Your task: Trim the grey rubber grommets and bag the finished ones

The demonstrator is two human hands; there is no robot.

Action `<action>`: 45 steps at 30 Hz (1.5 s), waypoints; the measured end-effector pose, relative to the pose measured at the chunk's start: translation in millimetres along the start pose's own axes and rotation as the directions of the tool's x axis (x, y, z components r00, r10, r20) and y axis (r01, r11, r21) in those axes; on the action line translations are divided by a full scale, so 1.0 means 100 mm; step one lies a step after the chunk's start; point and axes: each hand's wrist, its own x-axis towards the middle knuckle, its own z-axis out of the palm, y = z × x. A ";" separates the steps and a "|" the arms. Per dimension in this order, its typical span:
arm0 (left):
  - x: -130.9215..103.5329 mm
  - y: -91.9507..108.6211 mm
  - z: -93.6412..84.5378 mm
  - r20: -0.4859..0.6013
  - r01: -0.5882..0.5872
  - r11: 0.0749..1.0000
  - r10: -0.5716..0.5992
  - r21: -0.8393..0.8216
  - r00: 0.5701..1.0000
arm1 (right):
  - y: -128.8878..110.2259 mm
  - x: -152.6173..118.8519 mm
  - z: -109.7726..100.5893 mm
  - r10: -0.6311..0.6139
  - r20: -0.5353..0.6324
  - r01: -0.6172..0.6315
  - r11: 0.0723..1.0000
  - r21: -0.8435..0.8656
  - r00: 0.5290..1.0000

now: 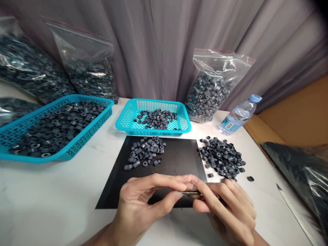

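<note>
My left hand (151,198) and my right hand (228,205) meet over the front edge of a black mat (179,157), fingertips nearly touching. Thumb and fingers of the left hand are pinched together; whatever they grip is hidden behind the fingertips. In my right hand is a slim metal tool (191,193), its tip pointing at the left fingertips; most of it is covered, so its exact kind does not show. Beyond the hands, a pile of small grey plastic rings (147,148) lies on the mat. A second pile of dark grey rings (222,157) is just past the right hand.
Two blue plastic baskets, one at left (87,136) and one behind the mat (153,132), hold more small parts. Filled zip bags (89,75) stand along the curtain, another bag (210,89) at right. A water bottle (239,116) leans nearby; a white pointed stick (292,208) lies far right.
</note>
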 end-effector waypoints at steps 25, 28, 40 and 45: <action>0.02 0.08 0.10 -0.011 0.037 0.991 -0.039 -0.132 0.999 | 0.07 0.01 -0.05 -0.087 -0.079 0.088 0.996 0.009 0.993; 0.02 0.09 0.09 0.000 0.039 0.992 -0.039 -0.120 0.999 | 0.09 -0.01 -0.04 -0.073 -0.097 0.074 0.997 0.005 0.993; 0.01 0.08 0.05 0.043 0.222 0.947 -0.218 -0.234 0.975 | 0.13 -0.01 -0.05 -0.097 -0.042 0.096 0.995 -0.020 0.994; 0.03 0.13 0.05 0.056 0.273 0.921 -0.268 -0.278 0.962 | 0.15 0.01 -0.06 -0.097 -0.041 0.096 0.995 -0.030 0.994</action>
